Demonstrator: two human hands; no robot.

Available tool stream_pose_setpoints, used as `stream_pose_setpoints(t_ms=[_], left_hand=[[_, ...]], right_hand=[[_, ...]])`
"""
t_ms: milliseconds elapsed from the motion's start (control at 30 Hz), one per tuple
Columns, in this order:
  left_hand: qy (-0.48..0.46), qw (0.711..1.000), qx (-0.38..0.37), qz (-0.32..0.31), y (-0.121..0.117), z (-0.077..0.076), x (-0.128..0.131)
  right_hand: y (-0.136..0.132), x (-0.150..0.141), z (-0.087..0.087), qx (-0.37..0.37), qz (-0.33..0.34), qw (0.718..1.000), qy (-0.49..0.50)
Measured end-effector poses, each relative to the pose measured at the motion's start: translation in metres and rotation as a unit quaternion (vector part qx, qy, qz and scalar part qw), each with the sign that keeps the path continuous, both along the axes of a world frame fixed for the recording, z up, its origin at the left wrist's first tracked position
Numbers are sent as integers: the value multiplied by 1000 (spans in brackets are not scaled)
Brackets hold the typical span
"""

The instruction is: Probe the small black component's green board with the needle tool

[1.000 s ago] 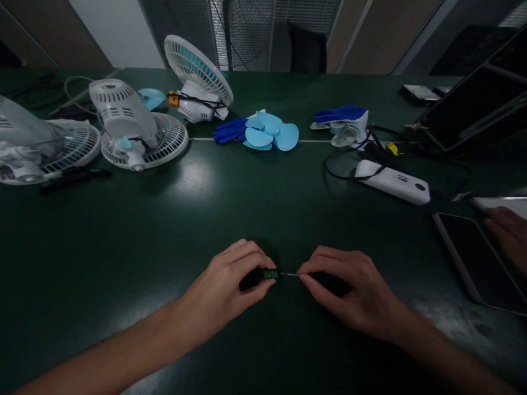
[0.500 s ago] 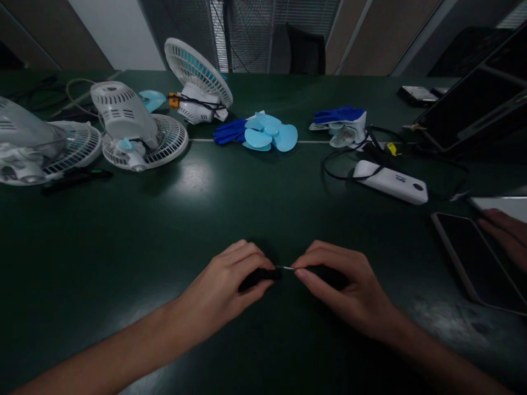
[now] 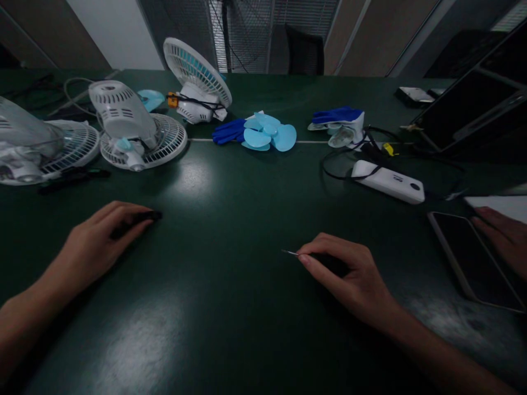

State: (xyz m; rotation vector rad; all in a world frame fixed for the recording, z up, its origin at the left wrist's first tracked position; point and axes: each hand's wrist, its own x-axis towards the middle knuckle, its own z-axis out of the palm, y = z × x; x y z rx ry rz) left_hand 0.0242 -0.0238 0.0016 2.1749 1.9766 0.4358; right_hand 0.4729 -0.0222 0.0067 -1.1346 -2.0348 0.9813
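Note:
My left hand [image 3: 105,236] is at the left, closed round a small black piece [image 3: 155,215] whose end sticks out past the fingertips. Its kind is not clear, as the fingers cover most of it. In my right hand [image 3: 354,274], right of centre and low over the table, thumb and fingers pinch a slim dark tool with a thin metal tip [image 3: 290,252] that points left. The tool's handle is hidden in the palm. The two hands are well apart, with the bare green table [image 3: 222,252] between them.
White fans [image 3: 127,118] lie face down at the left, and another fan [image 3: 197,77] leans behind. A light-blue fan blade [image 3: 269,131] rests by blue gloves [image 3: 228,131]. At right are a white power bank-like box [image 3: 389,181], a phone [image 3: 477,258] and another person's hand [image 3: 504,233].
The metal tip has come away from the black piece. My left hand has moved far left and up with that piece; my right hand has stayed nearly in place.

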Motion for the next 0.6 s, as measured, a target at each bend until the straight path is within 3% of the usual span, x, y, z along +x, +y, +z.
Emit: stream_pose_setpoints(t_ms=[100,300,433,600], left_hand=[[16,998,27,47,6,5,-14],[14,999,13,42,1,6,-9],[33,997,12,72,-1,11,-8],[60,982,-76,159,-1,16,-15]], right_hand=[[0,1,0,-1,0,1000,6],[0,0,2,3,5,1000,12],[0,1,0,2,2,1000,10],[0,1,-1,2,6,1000,10]])
